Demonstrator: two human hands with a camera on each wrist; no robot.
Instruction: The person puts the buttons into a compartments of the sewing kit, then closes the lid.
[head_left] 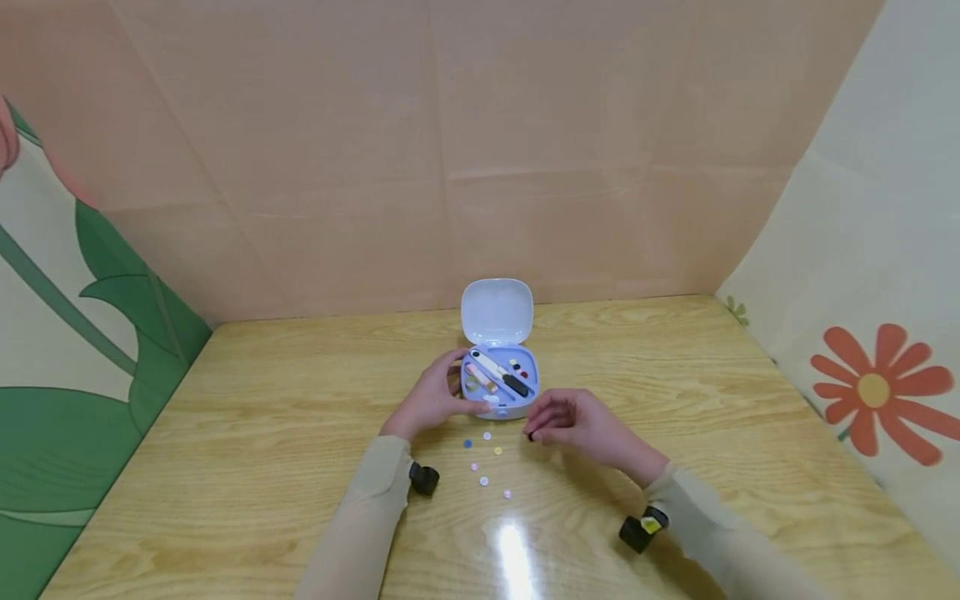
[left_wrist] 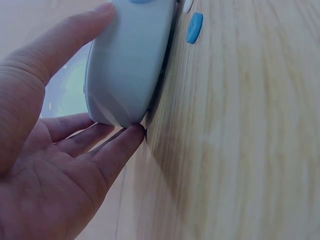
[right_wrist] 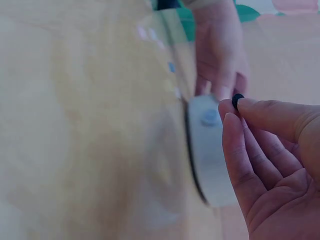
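A small sewing box (head_left: 513, 413) with a pale blue tray stands on the table, its white lid (head_left: 497, 310) raised at the back. My left hand (head_left: 435, 396) holds the box by its left side, thumb near the front and fingers around the far corner. Between thumb and fingertip, my right hand (head_left: 581, 423) pinches a small black button (right_wrist: 238, 101) just off the box's front right corner. Inside the tray lie a white tool with a black end (head_left: 515, 384) and several small buttons (head_left: 517, 367) in the right compartment.
Loose buttons lie on the wooden table (head_left: 300, 467) in front of the box: a blue button (head_left: 468, 444), a yellow button (head_left: 498, 451) and several white or pink ones. Behind the table hangs a plain tan backdrop (head_left: 337, 167); printed sheets flank both sides.
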